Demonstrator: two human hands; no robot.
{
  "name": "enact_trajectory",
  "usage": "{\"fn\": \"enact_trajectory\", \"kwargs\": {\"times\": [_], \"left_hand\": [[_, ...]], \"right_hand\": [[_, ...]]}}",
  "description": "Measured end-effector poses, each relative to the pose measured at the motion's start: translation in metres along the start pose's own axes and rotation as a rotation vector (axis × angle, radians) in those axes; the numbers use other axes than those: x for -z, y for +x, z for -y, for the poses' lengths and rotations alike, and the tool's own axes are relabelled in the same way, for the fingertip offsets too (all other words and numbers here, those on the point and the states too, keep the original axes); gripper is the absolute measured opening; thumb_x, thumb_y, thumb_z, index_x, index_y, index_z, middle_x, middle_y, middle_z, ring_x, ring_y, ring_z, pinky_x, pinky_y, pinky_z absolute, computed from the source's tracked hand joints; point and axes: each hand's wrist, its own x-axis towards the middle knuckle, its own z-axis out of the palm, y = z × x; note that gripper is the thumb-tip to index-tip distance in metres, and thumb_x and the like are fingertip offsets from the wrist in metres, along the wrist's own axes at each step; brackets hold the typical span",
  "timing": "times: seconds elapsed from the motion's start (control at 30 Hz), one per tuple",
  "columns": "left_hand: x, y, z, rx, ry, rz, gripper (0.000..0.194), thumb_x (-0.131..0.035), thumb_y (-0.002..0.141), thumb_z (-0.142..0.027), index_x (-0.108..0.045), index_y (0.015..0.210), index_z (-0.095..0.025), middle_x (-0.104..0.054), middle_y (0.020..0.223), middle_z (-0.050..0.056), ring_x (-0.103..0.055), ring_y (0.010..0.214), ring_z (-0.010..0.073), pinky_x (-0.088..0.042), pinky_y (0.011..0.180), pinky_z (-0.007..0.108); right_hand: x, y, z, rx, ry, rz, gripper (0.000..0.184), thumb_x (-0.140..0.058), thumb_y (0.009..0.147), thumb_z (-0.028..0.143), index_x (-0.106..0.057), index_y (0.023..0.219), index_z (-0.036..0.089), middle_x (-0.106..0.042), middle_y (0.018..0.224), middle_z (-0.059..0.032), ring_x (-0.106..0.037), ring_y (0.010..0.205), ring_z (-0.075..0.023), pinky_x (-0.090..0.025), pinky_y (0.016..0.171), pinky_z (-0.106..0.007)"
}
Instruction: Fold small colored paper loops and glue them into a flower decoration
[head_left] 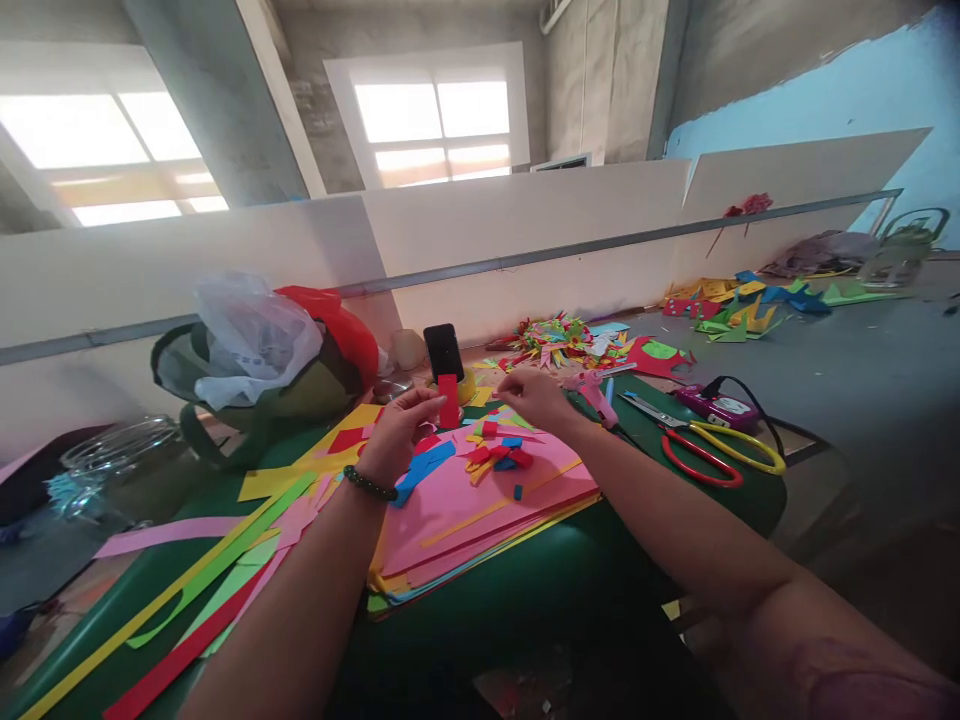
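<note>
My left hand, with a beaded bracelet at the wrist, pinches a small red paper strip and holds it upright. To its right, my right hand is closed with its fingertips together; anything in them is too small to make out. Both hands are above a stack of coloured sheets, pink on top. Small red, blue and yellow scraps lie in a pile on it, near a blue strip. A pink glue gun rests just right of my right hand.
Scissors with red and yellow handles lie at the right, near a purple device. A phone stands behind my hands. Long paper strips cover the left side, before a bag. Colourful cut-outs are heaped behind.
</note>
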Motion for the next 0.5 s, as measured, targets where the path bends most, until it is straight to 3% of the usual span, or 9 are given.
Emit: {"fn": "enact_trajectory", "kwargs": {"times": [0.07,0.17,0.23,0.3,0.4,0.5], "left_hand": [[0.005,0.003,-0.003,-0.004,-0.082,-0.061,0.037,-0.087,0.043,-0.027,-0.059,0.065,-0.018,-0.051,0.052,-0.008,-0.045,0.045,0.0036,-0.031,0.041,0.014],[0.011,0.006,-0.004,0.002,-0.163,-0.152,0.037,-0.087,0.045,-0.023,-0.059,0.068,-0.018,-0.053,0.053,-0.009,-0.048,0.046,0.0035,-0.035,0.042,0.013],[0.012,0.008,-0.003,0.005,-0.173,-0.176,0.035,-0.086,0.048,-0.021,-0.058,0.069,-0.019,-0.054,0.054,-0.008,-0.048,0.045,0.0038,-0.037,0.042,0.014],[0.010,0.009,-0.001,0.001,-0.148,-0.158,0.031,-0.084,0.053,-0.022,-0.058,0.070,-0.019,-0.054,0.053,-0.008,-0.049,0.045,0.0046,-0.037,0.041,0.015],[0.004,0.007,0.004,0.010,-0.123,-0.097,0.028,-0.082,0.059,-0.021,-0.056,0.069,-0.019,-0.054,0.054,-0.007,-0.052,0.046,0.0054,-0.041,0.043,0.015],[-0.005,0.002,0.008,0.073,-0.198,-0.026,0.027,-0.081,0.060,-0.014,-0.056,0.069,-0.018,-0.059,0.058,-0.006,-0.057,0.051,0.0053,-0.047,0.051,0.015]], "right_hand": [[0.014,0.005,-0.012,-0.114,-0.242,-0.098,0.015,-0.058,0.078,0.017,-0.073,0.076,0.020,-0.072,0.079,-0.0057,-0.063,0.073,-0.0185,-0.042,0.062,-0.027],[0.028,0.011,-0.025,-0.247,-0.463,-0.105,0.023,-0.053,0.085,0.023,-0.073,0.076,0.019,-0.072,0.080,-0.0108,-0.066,0.076,-0.0224,-0.044,0.064,-0.030],[0.028,0.010,-0.024,-0.224,-0.519,-0.099,0.023,-0.051,0.087,0.021,-0.074,0.084,0.016,-0.072,0.086,-0.0148,-0.066,0.078,-0.0245,-0.045,0.065,-0.032],[0.019,0.005,-0.015,-0.063,-0.478,-0.111,0.029,-0.052,0.082,0.010,-0.070,0.105,0.015,-0.070,0.100,-0.0155,-0.066,0.084,-0.0243,-0.048,0.068,-0.032],[0.000,-0.008,0.007,0.335,-0.329,-0.098,0.048,-0.052,0.080,0.002,-0.058,0.124,0.019,-0.065,0.115,-0.0115,-0.063,0.095,-0.0206,-0.050,0.072,-0.028],[-0.015,-0.020,0.025,0.649,-0.260,-0.087,0.028,-0.050,0.090,0.013,-0.063,0.114,0.020,-0.066,0.104,-0.0089,-0.061,0.096,-0.0188,-0.049,0.071,-0.026]]}}
